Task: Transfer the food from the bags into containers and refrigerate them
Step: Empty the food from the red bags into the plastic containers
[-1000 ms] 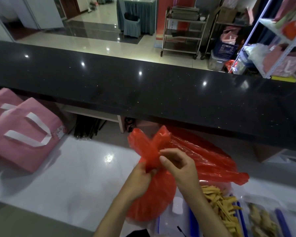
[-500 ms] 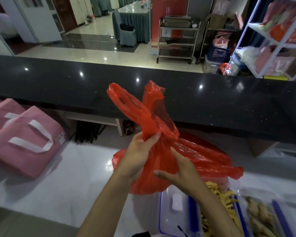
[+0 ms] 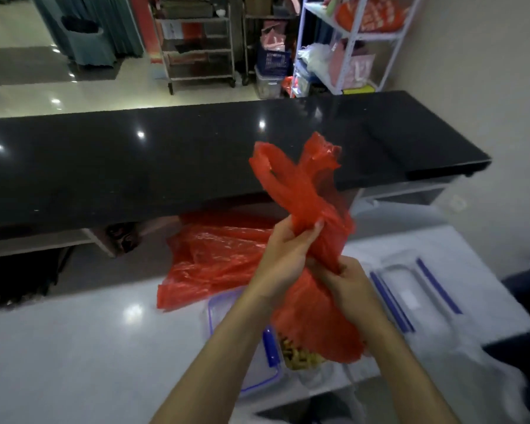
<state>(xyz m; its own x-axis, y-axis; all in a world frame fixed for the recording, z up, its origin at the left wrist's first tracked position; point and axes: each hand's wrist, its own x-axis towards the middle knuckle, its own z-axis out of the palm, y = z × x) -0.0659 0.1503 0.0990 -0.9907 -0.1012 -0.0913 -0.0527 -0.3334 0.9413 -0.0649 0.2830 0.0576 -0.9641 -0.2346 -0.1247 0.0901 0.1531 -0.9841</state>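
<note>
Bag [image 3: 306, 209], red and thin, is held upright above the white bench [image 3: 74, 347], its long axis running from the twisted handles at the top down to a bulging bottom that hangs just over the container of yellow food [image 3: 300, 356]. The two handle loops point up and away from the person, crossed over each other. The left hand [image 3: 288, 255] is clamped around the bag's neck, fingers wrapped on the plastic. The right hand [image 3: 349, 286] is closed on the plastic just below and nearer the person, touching the left hand. A second red bag [image 3: 214, 258] lies flattened on the bench behind the held bag. A clear lid with blue clips [image 3: 416, 292] lies to the right of the held bag, and another lid with a blue edge [image 3: 227, 310] is partly covered by the left forearm. Compared with half a second earlier, the camera has swung right, and the right hand has been closed onto the neck instead of lying open against the bag's side.
</note>
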